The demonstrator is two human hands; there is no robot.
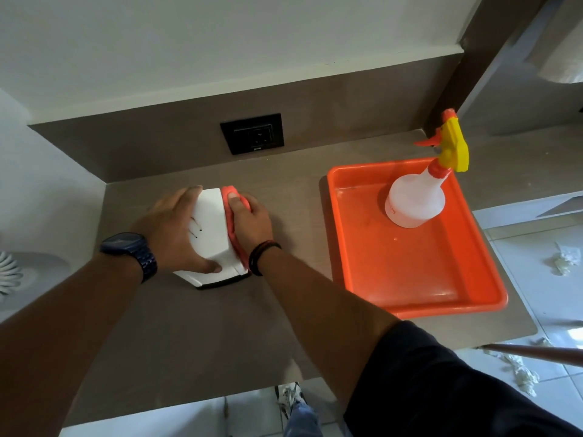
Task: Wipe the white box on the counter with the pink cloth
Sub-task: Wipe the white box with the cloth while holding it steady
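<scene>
Head view: pink cloth [234, 228] against white box [212, 231].

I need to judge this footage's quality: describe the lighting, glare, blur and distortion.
Head view: soft, even light; faint shadows beside the white box and orange tray. Slight glare on the tray's wet floor. Wide-angle bending curves the counter edges and stretches both forearms. Mild softness overall; floor debris at far right is blurry.
</scene>
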